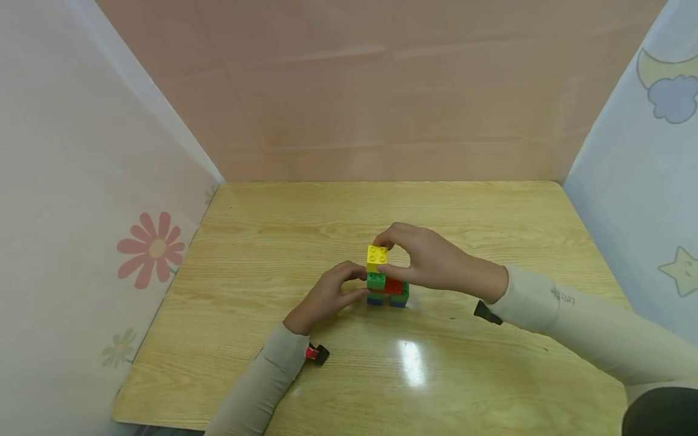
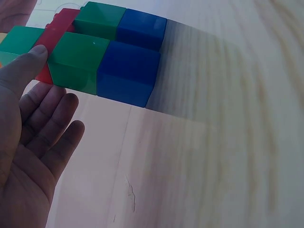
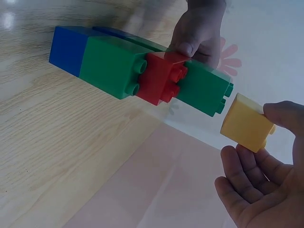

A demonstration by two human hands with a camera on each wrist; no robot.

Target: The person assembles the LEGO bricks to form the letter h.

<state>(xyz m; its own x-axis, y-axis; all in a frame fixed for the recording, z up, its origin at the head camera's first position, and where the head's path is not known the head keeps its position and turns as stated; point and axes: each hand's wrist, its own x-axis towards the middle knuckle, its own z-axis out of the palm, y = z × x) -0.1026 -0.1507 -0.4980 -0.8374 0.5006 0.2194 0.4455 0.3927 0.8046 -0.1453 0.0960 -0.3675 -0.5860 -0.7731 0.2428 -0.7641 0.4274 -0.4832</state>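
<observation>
My right hand [image 1: 433, 259] pinches a yellow toy brick [image 3: 244, 124] between thumb and fingers, with its studs facing up. Just below it stands a small build of toy bricks; the right wrist view shows a narrow gap between the two. On top of the build is a green brick [image 1: 375, 280], set at the left end of a red brick [image 1: 394, 287]. Two legs hold these up, each a green brick over a blue brick [image 2: 128, 71]. From the left, my left hand [image 1: 329, 292] grips the build near the red brick, its thumb [image 2: 35, 59] against the side.
The build stands on a light wooden table [image 1: 262, 230]. A pinkish panel [image 1: 354, 91] rises behind it, with a flower-patterned wall [image 1: 71, 200] at the left and another patterned wall [image 1: 643, 200] at the right. Light glares on the tabletop in front.
</observation>
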